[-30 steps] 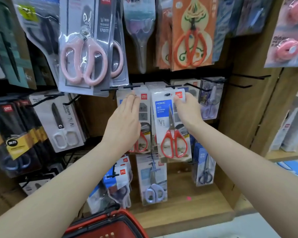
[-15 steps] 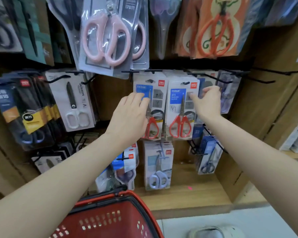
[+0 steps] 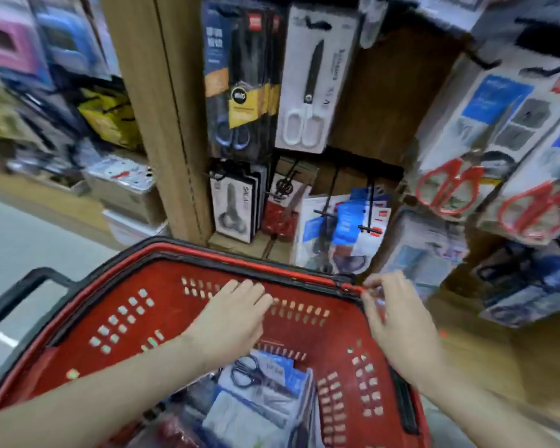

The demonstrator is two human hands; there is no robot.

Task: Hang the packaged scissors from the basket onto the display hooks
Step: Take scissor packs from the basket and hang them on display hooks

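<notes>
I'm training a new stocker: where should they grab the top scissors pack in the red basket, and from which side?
Probably pinch the top scissors pack by its flat card edge nearest the far wall, fingers coming down from above. It lies face up on the pile, and the walls of the red basket block a sideways reach. The left hand hovers just above it.

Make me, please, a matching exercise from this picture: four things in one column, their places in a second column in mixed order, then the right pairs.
Things
1. left hand
2. right hand
3. white-handled scissors pack
4. dark-handled scissors pack

Places
A. hanging on the display
B. lying inside the red basket
C. at the basket's far right corner
D. above the basket's middle, fingers straight

Pairs: 1-D, 2-C, 3-A, 4-B
</notes>
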